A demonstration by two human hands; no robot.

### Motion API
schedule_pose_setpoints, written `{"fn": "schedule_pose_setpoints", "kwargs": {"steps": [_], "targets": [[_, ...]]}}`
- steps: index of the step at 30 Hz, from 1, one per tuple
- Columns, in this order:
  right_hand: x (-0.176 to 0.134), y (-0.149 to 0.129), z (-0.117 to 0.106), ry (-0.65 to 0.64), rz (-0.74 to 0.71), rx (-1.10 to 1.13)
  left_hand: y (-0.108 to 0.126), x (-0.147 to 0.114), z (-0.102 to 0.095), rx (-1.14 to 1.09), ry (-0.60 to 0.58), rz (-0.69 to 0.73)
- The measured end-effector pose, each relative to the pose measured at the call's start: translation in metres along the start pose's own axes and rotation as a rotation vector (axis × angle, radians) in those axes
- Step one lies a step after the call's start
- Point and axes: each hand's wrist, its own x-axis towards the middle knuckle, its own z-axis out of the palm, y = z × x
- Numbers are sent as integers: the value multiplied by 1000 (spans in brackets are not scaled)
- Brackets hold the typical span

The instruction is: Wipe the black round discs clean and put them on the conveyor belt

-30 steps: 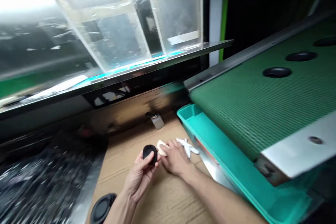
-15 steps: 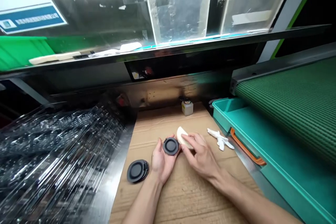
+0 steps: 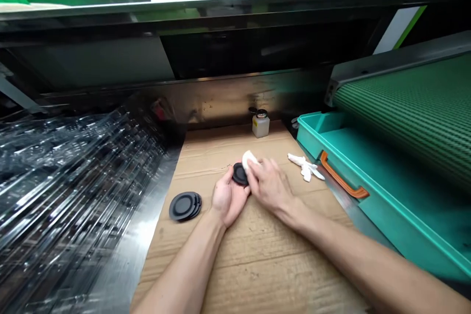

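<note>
Left hand: your left hand [image 3: 228,196] cups a black disc [image 3: 239,174] at its fingertips, tilted up so its face is open to your other hand.
Right hand: your right hand [image 3: 268,185] is closed on a white pad [image 3: 248,158], pressed against the disc's face.
Spare discs: a short stack of discs [image 3: 184,206] lies on the cardboard [image 3: 243,260], just left of your wrist.
Nearby: a small bottle [image 3: 260,123] stands at the back; a white cloth [image 3: 305,167] lies beside the teal tray [image 3: 386,206].

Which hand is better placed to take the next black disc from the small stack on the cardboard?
Probably the left hand: the stack lies on its side, while the right hand presses a white pad.
</note>
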Motion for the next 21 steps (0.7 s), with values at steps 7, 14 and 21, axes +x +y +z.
{"fn": "schedule_pose_setpoints", "kwargs": {"steps": [7, 14, 21], "targets": [[0, 8, -1, -38, -104, -38, 2, 0, -2, 37, 34, -6], [14, 59, -2, -6, 73, -122, 10, 4, -3, 24, 67, -15], [10, 64, -13, -188, 179, 163, 9, 3, -2, 92, 63, 15]]}}
